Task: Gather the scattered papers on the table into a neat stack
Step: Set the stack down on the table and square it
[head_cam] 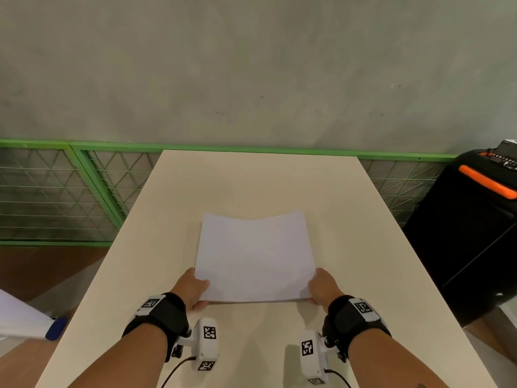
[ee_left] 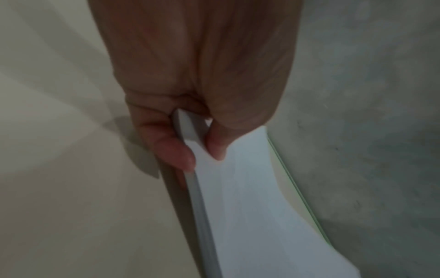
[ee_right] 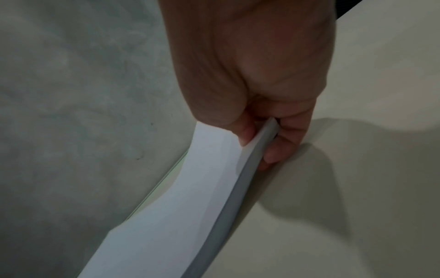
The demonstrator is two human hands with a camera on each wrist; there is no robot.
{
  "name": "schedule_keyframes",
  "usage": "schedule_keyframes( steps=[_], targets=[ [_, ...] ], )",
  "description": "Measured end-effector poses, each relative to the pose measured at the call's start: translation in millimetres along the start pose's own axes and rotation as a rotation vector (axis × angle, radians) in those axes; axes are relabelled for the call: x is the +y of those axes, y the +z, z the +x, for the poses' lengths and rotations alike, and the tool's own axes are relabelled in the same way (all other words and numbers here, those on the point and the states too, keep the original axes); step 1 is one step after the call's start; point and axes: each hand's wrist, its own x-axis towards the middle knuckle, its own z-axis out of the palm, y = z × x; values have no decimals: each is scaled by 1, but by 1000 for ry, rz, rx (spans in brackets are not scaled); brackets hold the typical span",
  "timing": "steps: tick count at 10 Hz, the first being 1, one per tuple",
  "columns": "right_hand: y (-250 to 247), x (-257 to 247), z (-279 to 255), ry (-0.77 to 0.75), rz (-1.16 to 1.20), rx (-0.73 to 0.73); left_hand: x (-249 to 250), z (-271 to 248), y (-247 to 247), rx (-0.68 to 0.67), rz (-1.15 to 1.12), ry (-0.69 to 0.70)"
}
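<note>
A: The head view takes in the whole table (head_cam: 349, 247): the stack (head_cam: 254, 259) sits at its middle, far edge bowed up at 12 o'clock, near corners held at 7 and 5 o'clock.

B: And the wrist views?

A: They show the grip itself. From the left wrist, the left hand (ee_left: 190, 84) pinches a corner of the stack (ee_left: 250, 206), thumb (ee_left: 215, 144) on top, a finger (ee_left: 173, 150) curled beneath. From the right wrist, the right hand (ee_right: 257, 75) does likewise on the stack (ee_right: 178, 206): thumb (ee_right: 245, 135) above, fingers (ee_right: 283, 144) under.

B: So neither hand is loose?

A: Both are closed on paper. The sheet edges look flush there, which the head view cannot show.

B: The pose?

A: In the head view the left hand (head_cam: 193, 287) and right hand (head_cam: 323, 287) reach forward, forearms nearly parallel, knuckles outward. Beyond the table runs a green fence (head_cam: 84, 175); a black case (head_cam: 470, 233) stands at 3 o'clock.
</note>
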Motion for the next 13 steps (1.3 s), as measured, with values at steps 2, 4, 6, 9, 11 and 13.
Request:
schedule_keyframes(
  steps=[2,4,6,9,11,13],
  targets=[
    [4,-1,-2,-30,38,61,8,1,3,39,4,4],
    [5,-5,-4,-87,67,77,10,2,5,25,5,85],
    [4,-8,-2,-90,34,59,14,5,5,46,52,99],
    [3,-10,-1,-64,-286,101,17,-4,7,134,321,121],
    [-2,-4,-4,-140,-271,45,14,-17,6,143,547,178],
    [-8,5,-18,-276,-574,-54,9,-20,-1,67,844,240]
  ],
)
